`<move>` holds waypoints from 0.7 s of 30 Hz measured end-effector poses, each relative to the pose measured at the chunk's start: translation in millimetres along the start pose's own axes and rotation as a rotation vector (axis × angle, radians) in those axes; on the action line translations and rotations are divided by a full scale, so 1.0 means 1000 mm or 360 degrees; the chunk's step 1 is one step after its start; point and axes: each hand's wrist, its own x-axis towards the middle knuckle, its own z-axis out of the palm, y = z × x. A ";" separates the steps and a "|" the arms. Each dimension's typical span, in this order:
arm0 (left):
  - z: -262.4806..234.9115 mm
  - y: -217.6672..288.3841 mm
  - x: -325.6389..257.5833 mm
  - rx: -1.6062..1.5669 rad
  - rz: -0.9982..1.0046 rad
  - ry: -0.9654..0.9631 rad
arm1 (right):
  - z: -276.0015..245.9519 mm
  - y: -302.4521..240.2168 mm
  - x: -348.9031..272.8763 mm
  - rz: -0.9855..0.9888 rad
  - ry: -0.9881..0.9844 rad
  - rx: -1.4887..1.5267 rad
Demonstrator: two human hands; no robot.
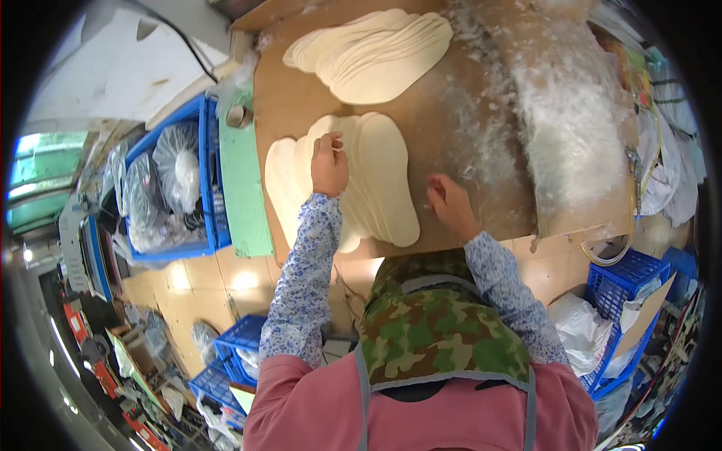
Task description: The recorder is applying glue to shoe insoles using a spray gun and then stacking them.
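Note:
Cream shoe insoles (387,177) lie fanned and overlapping on the brown cardboard (481,218) covering the table. My left hand (329,167) is over the middle of this fan, its fingers bent with a gap between thumb and fingertips; nothing shows in its grasp. Just right of the fan, above the cardboard near the table's front edge, my right hand (453,204) is half curled. Its thumb and fingers are apart and hold nothing I can see. A second fanned pile of insoles (376,56) rests farther back. Flowered sleeves cover both my forearms.
White fluff (564,113) coats the cardboard's right side. Left of the table stands a blue crate (214,173) with plastic bags, beside a green board (247,180) bearing a small round container (238,116). Another blue crate (628,301) is on the right floor.

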 end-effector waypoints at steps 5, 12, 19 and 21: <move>0.049 0.024 0.086 0.0411 0.0278 0.0327 | -0.047 -0.002 -0.052 -0.0068 0.0084 -0.0166; 0.086 -0.024 0.130 0.1251 0.0395 0.0118 | -0.160 -0.006 -0.123 0.0058 0.0450 -0.0154; 0.040 0.127 0.092 0.1130 0.0503 -0.0006 | -0.413 0.080 -0.126 -0.0035 0.1679 -0.0498; 0.026 0.135 0.094 0.0695 0.0799 0.0257 | -0.499 0.112 -0.101 -0.0205 0.1781 -0.0993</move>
